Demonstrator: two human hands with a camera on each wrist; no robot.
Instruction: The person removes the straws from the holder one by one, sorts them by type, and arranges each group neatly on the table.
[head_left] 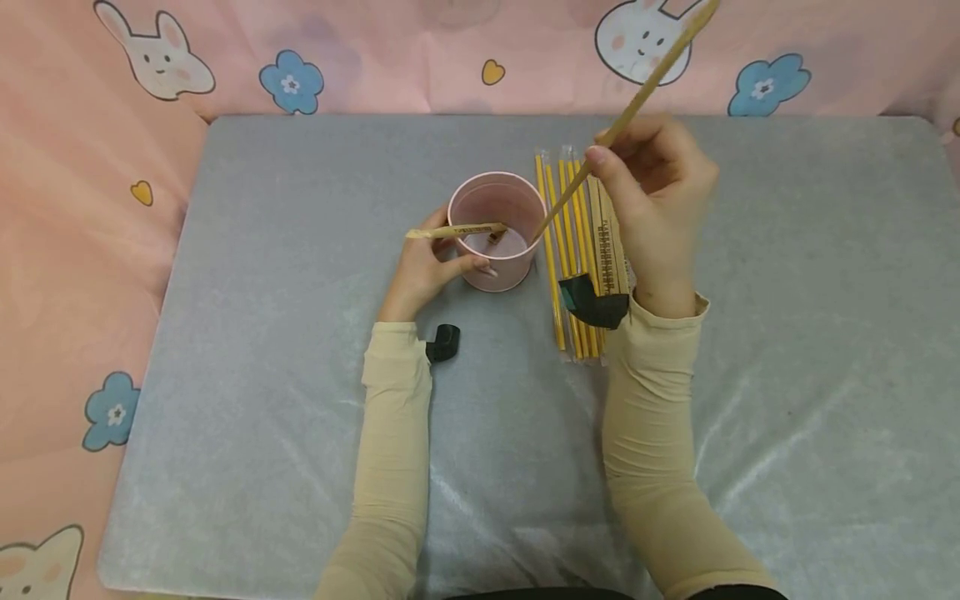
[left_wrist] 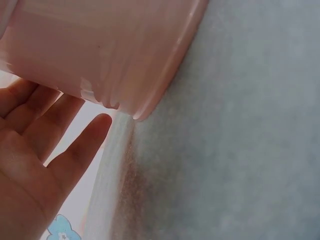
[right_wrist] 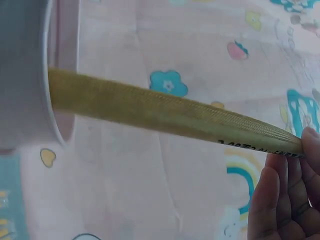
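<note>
My left hand (head_left: 424, 271) was curled round the near side of the pink cup (head_left: 498, 229), thumb and fingers wrapped against its wall, so the cup could not slide on the grey mat (head_left: 300, 333) while I worked above it. The left wrist view showed the cup's wall (left_wrist: 100, 50) right at my palm, my fingers (left_wrist: 75, 150) spread along it. One paper-wrapped chopstick (head_left: 457, 230) lay across the cup's rim just above my left fingers, one end over the cup's mouth and the other sticking out past the rim towards my knuckles; whether my hand touched it I could not tell.

My right hand (head_left: 658, 212) was raised beyond and to the right of the cup, fingers and thumb pinched on a long bamboo chopstick (head_left: 622, 125). I held it slanted, lower end at the cup's rim and upper end rising away past my hand, because that angle pointed the tip down into the opening. From the right wrist, the stick (right_wrist: 170, 112) ran from my fingertips (right_wrist: 285, 190) straight to the cup's edge (right_wrist: 55, 75).

Directly under my right hand and wrist lay the bundle of yellow wrapped chopsticks (head_left: 566, 250), lined up beside the cup within easy reach. Round it was the pink cartoon cloth (head_left: 90, 250).
</note>
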